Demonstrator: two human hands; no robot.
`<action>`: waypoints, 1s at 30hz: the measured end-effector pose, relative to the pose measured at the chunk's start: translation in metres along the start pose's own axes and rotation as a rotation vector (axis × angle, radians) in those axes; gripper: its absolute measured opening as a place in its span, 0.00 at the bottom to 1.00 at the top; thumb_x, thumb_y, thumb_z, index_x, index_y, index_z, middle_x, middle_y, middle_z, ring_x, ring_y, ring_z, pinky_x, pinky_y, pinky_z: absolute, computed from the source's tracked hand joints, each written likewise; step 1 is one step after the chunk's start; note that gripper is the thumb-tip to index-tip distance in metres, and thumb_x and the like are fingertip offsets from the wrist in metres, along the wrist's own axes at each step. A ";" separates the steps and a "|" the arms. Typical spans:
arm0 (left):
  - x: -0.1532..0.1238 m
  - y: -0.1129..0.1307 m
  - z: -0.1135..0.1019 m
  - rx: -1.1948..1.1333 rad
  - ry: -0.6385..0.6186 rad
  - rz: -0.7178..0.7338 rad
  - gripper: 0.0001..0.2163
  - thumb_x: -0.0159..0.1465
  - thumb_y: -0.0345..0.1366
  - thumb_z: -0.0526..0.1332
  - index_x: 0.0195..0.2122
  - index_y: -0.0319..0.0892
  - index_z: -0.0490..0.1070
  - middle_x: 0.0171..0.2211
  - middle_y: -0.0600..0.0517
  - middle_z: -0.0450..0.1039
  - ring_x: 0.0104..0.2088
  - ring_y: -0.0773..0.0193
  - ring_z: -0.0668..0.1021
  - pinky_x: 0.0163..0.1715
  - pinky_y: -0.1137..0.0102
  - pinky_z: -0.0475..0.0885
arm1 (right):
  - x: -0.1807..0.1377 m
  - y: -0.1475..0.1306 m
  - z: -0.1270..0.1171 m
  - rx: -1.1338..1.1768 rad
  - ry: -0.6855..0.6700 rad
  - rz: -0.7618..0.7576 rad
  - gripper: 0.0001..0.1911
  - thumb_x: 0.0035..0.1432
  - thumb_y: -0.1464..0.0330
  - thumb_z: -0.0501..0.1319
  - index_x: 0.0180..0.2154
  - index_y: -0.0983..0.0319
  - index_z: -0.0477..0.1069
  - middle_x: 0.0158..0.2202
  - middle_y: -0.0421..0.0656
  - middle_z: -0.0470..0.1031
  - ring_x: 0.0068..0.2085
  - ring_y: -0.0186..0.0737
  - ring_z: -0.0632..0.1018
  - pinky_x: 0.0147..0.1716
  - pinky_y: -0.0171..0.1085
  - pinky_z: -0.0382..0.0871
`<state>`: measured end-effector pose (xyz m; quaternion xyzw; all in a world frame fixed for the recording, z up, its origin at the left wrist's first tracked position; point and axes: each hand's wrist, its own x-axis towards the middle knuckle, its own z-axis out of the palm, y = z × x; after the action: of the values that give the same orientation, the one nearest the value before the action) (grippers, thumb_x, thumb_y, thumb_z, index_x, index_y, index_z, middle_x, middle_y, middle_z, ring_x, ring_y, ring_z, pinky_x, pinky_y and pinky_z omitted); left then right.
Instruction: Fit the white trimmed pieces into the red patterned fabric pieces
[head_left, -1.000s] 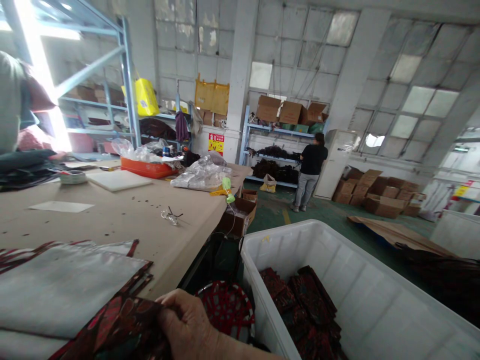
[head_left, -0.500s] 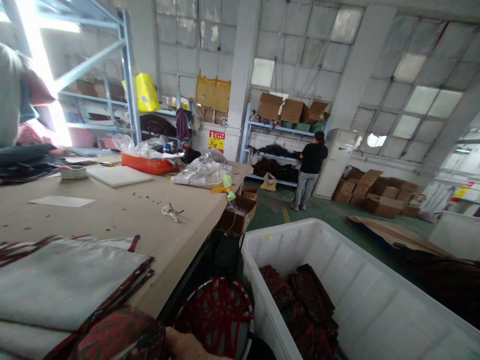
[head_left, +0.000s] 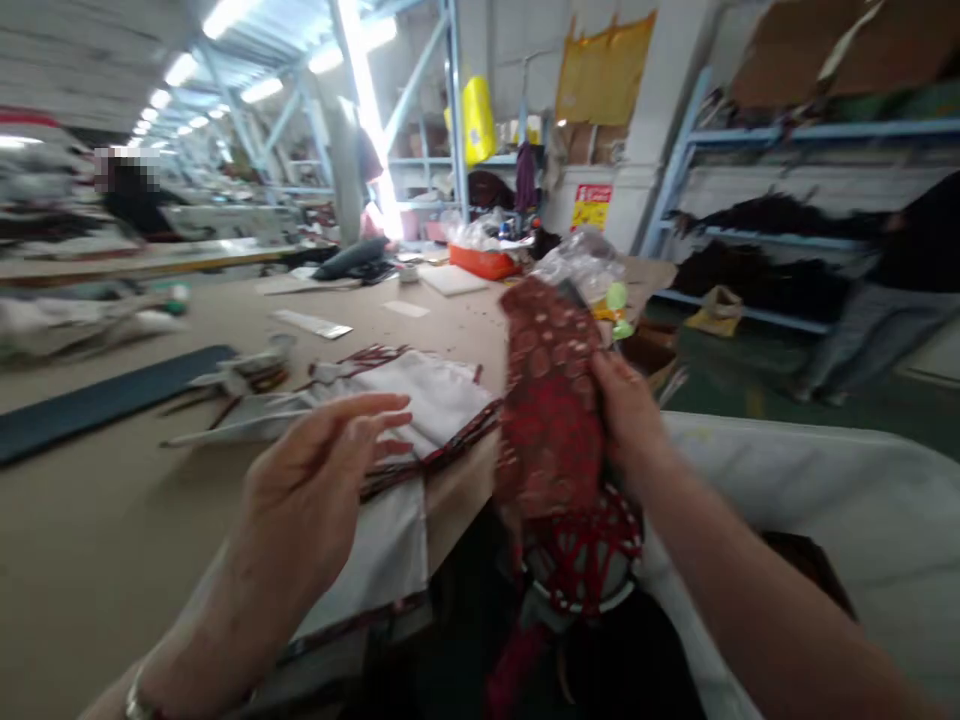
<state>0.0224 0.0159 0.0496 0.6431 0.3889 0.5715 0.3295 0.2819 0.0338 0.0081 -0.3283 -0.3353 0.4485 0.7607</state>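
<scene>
My right hand (head_left: 634,415) grips the edge of a folded piece of red patterned fabric (head_left: 551,400), raised upright beside the table's edge. Motion blurs the fabric a little. Over the table my left hand (head_left: 322,470) is empty, fingers stretched out and apart. Below and behind it lies a stack of white cloth pieces with dark red patterned trim (head_left: 427,395), one hanging over the table edge. Under the held fabric stands a round container (head_left: 592,600) with red strips in it.
A large white bin (head_left: 862,480) stands at the right. On the table (head_left: 90,540) are a dark blue strip (head_left: 112,400), a white board (head_left: 454,279), an orange tray (head_left: 484,263) and clear plastic bags (head_left: 581,260). A person (head_left: 892,280) stands by the shelves at right.
My view has swung left. The folded red fabric has come up from the bottom edge, now in my right hand. My left hand has come into view, open.
</scene>
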 end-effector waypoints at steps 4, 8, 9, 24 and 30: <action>0.020 -0.015 -0.055 0.150 0.093 -0.048 0.08 0.59 0.39 0.64 0.32 0.38 0.76 0.33 0.48 0.77 0.34 0.62 0.78 0.31 0.70 0.74 | 0.002 0.037 -0.078 -0.409 0.186 0.224 0.20 0.52 0.55 0.63 0.43 0.61 0.73 0.36 0.47 0.78 0.30 0.38 0.76 0.31 0.37 0.69; 0.027 -0.048 -0.099 0.463 0.064 -0.106 0.09 0.56 0.39 0.63 0.29 0.38 0.76 0.26 0.51 0.75 0.26 0.67 0.73 0.27 0.73 0.70 | -0.030 0.130 -0.164 -0.919 0.095 0.311 0.18 0.52 0.56 0.58 0.37 0.62 0.74 0.35 0.51 0.78 0.39 0.51 0.78 0.41 0.45 0.69; 0.027 -0.055 -0.104 0.515 0.016 -0.103 0.09 0.56 0.40 0.63 0.29 0.38 0.76 0.25 0.52 0.74 0.25 0.67 0.72 0.26 0.73 0.68 | -0.038 0.154 -0.182 -0.987 0.066 0.342 0.19 0.52 0.56 0.56 0.37 0.62 0.74 0.37 0.53 0.78 0.41 0.53 0.78 0.44 0.47 0.69; 0.055 -0.097 0.048 1.347 -0.731 0.364 0.07 0.61 0.34 0.58 0.36 0.38 0.74 0.39 0.45 0.75 0.42 0.53 0.77 0.45 0.62 0.72 | -0.064 0.175 -0.149 -0.994 -0.089 0.041 0.24 0.56 0.55 0.55 0.49 0.63 0.69 0.50 0.51 0.73 0.52 0.49 0.74 0.55 0.50 0.65; 0.060 -0.107 0.052 1.448 -0.745 0.328 0.10 0.63 0.28 0.52 0.35 0.36 0.74 0.35 0.42 0.75 0.38 0.51 0.79 0.38 0.62 0.75 | -0.047 0.126 -0.088 -0.824 -0.222 -0.158 0.13 0.61 0.63 0.55 0.46 0.60 0.71 0.46 0.46 0.75 0.46 0.42 0.76 0.46 0.41 0.70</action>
<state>0.0634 0.1209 -0.0218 0.8918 0.4271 -0.0297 -0.1464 0.2765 0.0221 -0.1520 -0.5275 -0.5902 0.2502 0.5575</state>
